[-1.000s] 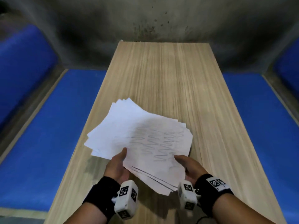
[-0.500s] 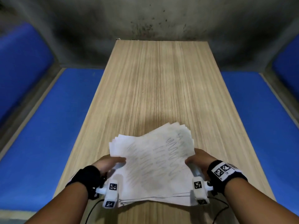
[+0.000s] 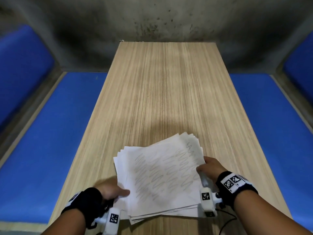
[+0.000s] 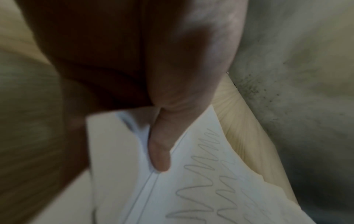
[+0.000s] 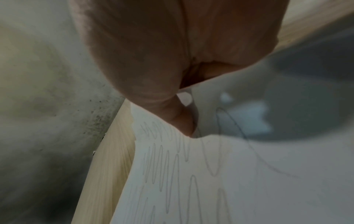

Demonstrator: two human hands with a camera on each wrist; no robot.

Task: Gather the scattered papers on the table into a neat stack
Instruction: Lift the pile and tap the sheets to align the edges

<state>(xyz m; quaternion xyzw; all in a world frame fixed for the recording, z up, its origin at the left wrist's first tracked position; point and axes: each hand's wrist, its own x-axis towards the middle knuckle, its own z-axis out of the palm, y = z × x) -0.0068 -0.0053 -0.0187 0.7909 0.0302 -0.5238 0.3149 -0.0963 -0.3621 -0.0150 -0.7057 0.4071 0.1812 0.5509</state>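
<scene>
I've got open tabletop (image 3: 162, 85) ahead: from the far edge of the papers (image 3: 160, 175) to the wall (image 3: 152, 19) there's bare wood, w/ room to pass a hand fwd or sideways. The papers sit at the near end, betw. my left hand (image 3: 110, 192) and right hand (image 3: 210, 168), so that strip is blocked. Narrow bare wood shows outside each hand up to the table's side edges. Blue cushions (image 3: 50, 141) run along both sides, lower than the tabletop I think, hard to judge w/ the wide lens. The wall closes off the far end. Wrist cams are mostly blocked by palm and paper.
</scene>
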